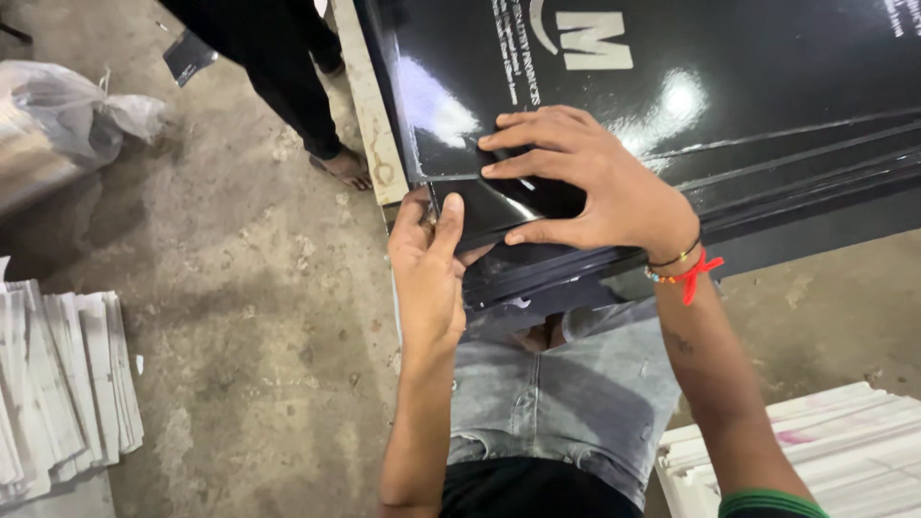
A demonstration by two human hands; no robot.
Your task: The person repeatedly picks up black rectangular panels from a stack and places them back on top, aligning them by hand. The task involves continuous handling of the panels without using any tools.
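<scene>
A large glossy black sheet (pixel 748 105) with white print lies on a pale board, its near corner over my lap. My left hand (pixel 427 273) grips that corner from the side, thumb on top of a folded black flap (pixel 494 209). My right hand (pixel 585 177) lies flat on the sheet, fingers spread, pressing the flap down. A red thread and a beaded band circle my right wrist.
Another person's dark-clothed legs and a foot (pixel 345 168) stand on the concrete floor at the top left. A plastic bag (pixel 67 120) lies at far left. Stacks of white sheets sit at lower left (pixel 67 384) and lower right (pixel 844 441).
</scene>
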